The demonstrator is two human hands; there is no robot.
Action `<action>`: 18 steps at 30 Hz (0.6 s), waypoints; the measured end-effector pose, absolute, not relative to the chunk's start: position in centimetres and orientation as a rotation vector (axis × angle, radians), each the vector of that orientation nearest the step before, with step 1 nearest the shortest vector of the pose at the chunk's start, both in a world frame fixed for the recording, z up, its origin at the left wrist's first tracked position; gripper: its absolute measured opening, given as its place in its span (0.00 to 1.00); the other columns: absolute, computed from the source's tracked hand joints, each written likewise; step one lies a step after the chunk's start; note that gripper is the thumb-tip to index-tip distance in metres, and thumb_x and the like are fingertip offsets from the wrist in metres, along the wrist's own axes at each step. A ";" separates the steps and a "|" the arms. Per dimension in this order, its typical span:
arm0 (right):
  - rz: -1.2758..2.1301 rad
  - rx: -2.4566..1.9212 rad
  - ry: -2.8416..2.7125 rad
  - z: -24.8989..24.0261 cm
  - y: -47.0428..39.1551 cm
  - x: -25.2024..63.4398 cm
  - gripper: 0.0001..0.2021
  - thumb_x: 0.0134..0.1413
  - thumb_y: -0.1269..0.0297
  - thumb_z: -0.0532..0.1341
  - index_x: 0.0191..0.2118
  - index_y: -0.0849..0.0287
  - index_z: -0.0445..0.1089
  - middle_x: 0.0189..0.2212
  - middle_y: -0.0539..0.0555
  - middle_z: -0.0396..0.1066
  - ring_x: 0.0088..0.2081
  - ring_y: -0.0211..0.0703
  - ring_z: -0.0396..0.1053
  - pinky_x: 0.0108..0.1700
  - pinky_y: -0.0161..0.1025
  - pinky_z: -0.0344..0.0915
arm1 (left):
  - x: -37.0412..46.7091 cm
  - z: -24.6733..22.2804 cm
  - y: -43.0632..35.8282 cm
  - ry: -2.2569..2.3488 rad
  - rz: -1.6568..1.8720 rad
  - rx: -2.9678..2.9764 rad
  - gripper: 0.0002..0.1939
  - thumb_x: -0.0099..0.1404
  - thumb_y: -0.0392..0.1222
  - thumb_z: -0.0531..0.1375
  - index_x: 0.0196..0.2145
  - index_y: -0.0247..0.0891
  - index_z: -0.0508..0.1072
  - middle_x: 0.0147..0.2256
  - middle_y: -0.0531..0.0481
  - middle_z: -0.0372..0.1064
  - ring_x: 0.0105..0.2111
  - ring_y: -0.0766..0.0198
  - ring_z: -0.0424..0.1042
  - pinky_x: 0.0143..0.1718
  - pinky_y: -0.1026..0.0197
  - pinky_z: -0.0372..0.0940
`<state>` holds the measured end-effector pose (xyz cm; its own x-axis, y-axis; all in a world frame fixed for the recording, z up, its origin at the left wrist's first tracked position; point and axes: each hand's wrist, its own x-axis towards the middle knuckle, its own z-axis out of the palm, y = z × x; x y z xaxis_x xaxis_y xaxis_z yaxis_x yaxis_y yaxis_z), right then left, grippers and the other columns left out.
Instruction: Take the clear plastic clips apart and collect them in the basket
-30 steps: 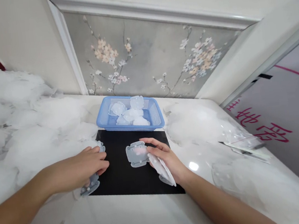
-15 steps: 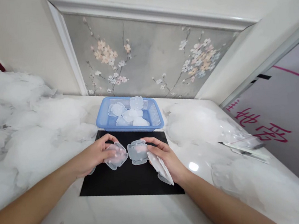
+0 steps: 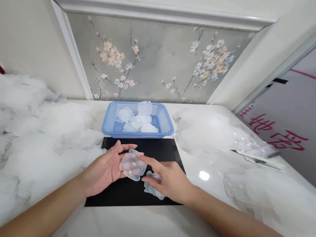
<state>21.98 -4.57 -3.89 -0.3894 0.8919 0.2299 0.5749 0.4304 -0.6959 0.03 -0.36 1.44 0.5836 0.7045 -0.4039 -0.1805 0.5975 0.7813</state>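
Observation:
Between my hands is a translucent, frosted plastic piece (image 3: 133, 167) with rounded corners, a notched edge and small round dots. My left hand (image 3: 108, 170) is palm up with its fingers stretched out; some pass behind the piece and show faintly through it. The index finger of my right hand (image 3: 168, 178) touches the piece's upper right edge, and its thumb is near the lower right edge. Under that hand, partly hidden by it, several similar plastic pieces (image 3: 152, 190) are held in a bunch. Both hands are over a black mat (image 3: 112, 196).
A blue plastic basket (image 3: 109, 129) with several translucent pieces stands behind the mat. Large heaps of whitish translucent pieces (image 3: 35, 149) lie at left, with another pile (image 3: 205, 130) at right. Clear plastic bags (image 3: 261, 152) lie near the right edge. A wall with a flowered panel (image 3: 153, 57) rises behind.
My hands have come together over the mat. My left hand has turned palm up and spread its fingers. My right hand has turned over, bringing its bunch of pieces underneath, lower over the mat.

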 end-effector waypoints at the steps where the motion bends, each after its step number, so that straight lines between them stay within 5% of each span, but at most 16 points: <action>1: 0.681 -1.220 -2.096 -3.9 -4.6 21.9 0.23 0.57 0.62 0.61 0.59 0.52 0.70 0.20 0.46 0.64 0.22 0.38 0.58 0.29 0.35 0.55 | 0.2 1.4 -0.5 0.769 0.567 0.765 0.26 0.67 0.61 0.55 0.55 0.40 0.68 0.53 0.42 0.72 0.53 0.50 0.71 0.52 0.50 0.66; 4: 0.898 -1.194 -1.891 -3.7 -4.3 21.9 0.13 0.60 0.58 0.59 0.44 0.54 0.79 0.24 0.50 0.70 0.24 0.38 0.62 0.30 0.35 0.57 | 0.4 1.5 -0.7 0.808 0.532 0.907 0.25 0.66 0.59 0.56 0.54 0.43 0.70 0.55 0.43 0.71 0.56 0.49 0.69 0.55 0.48 0.64; 7: 1.387 -1.155 -1.434 -3.2 -3.9 22.0 0.18 0.57 0.48 0.62 0.28 0.59 0.76 0.19 0.48 0.66 0.21 0.35 0.59 0.26 0.34 0.55 | -0.4 2.1 -0.1 1.044 0.638 1.404 0.08 0.60 0.46 0.60 0.32 0.41 0.76 0.50 0.46 0.74 0.55 0.49 0.69 0.56 0.50 0.62; 10: 1.768 -1.051 -0.975 -3.0 -3.6 22.2 0.21 0.46 0.45 0.69 0.25 0.60 0.72 0.16 0.46 0.62 0.18 0.32 0.56 0.22 0.32 0.54 | -1.9 3.4 0.9 1.232 0.695 1.776 0.14 0.58 0.40 0.54 0.16 0.40 0.64 0.35 0.48 0.77 0.46 0.52 0.73 0.53 0.52 0.63; 15: 1.851 -1.085 -0.620 -3.3 -3.0 22.6 0.20 0.35 0.51 0.76 0.23 0.60 0.70 0.14 0.45 0.62 0.17 0.33 0.58 0.20 0.31 0.56 | -3.7 5.2 2.2 1.343 0.495 1.906 0.26 0.69 0.50 0.45 0.15 0.40 0.63 0.34 0.47 0.79 0.42 0.51 0.74 0.51 0.52 0.63; 18: 1.837 -1.100 -0.628 -3.4 -2.8 22.9 0.19 0.38 0.51 0.75 0.23 0.59 0.69 0.13 0.44 0.60 0.16 0.33 0.57 0.18 0.31 0.54 | -5.0 5.1 2.9 1.446 0.309 2.048 0.24 0.71 0.53 0.45 0.34 0.43 0.78 0.37 0.48 0.80 0.45 0.51 0.75 0.51 0.51 0.64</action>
